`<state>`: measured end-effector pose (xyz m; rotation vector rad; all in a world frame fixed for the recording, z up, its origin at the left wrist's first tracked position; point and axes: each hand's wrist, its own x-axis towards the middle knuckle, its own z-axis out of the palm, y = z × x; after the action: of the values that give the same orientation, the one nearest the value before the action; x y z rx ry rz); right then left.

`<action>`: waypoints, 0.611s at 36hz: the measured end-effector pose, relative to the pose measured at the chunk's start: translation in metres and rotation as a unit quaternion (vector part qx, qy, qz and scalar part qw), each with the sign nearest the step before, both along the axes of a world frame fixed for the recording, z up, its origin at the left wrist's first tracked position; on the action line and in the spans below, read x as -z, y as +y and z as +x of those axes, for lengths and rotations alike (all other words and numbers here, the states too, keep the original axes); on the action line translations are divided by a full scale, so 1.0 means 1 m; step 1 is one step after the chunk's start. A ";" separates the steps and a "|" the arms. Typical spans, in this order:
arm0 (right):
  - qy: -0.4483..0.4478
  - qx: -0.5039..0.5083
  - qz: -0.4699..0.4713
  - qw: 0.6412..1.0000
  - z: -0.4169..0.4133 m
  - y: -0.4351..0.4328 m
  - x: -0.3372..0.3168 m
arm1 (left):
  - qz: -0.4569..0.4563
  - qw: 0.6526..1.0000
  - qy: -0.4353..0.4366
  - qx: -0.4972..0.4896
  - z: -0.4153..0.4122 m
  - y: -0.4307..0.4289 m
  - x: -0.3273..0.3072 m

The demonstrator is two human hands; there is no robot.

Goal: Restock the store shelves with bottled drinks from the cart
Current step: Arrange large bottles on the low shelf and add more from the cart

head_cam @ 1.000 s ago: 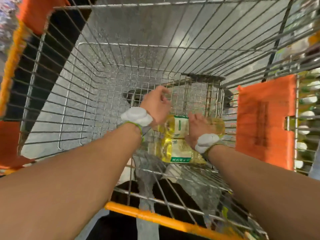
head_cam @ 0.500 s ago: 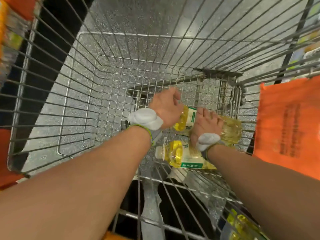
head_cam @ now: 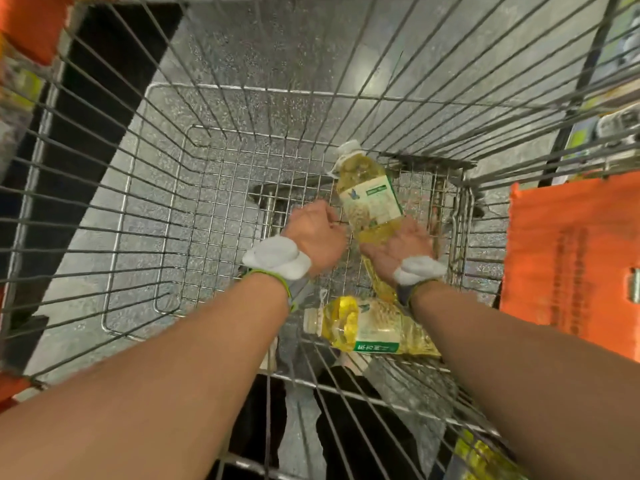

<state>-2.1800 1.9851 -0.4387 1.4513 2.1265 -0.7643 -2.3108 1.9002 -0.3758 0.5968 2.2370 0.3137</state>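
Observation:
I look down into a wire cart (head_cam: pixel 221 91). My right hand (head_cam: pixel 401 247) grips the lower end of a yellow drink bottle (head_cam: pixel 370 199) and holds it tilted above the cart floor, its white cap pointing away from me. Just left of that bottle is my left hand (head_cam: pixel 315 233), fingers loosely curled, with nothing seen in it. A second yellow bottle (head_cam: pixel 367 327) lies on its side on the cart floor below my right wrist, cap to the left. A bit of another yellow bottle (head_cam: pixel 379 282) shows under my right wrist.
An orange plastic panel (head_cam: pixel 571 258) stands on the cart's right side. More orange plastic (head_cam: pixel 27 26) shows at the top left. Shelf goods (head_cam: pixel 609 123) are blurred at the far right. More yellow bottles (head_cam: pixel 485 459) show below the cart at the bottom right.
My right hand has lifted one bottle off the cart floor and tilted it cap-away. My left hand has come off the bottles. The other bottle stays lying on the floor.

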 end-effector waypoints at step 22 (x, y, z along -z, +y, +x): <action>0.013 -0.127 0.118 0.985 -0.028 -0.063 0.005 | 0.000 0.998 -0.032 -0.048 -0.010 -0.027 -0.009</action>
<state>-2.2084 1.9223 -0.4440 1.2488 2.4295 -0.4510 -2.3212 1.8734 -0.3670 0.4739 2.2077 0.3760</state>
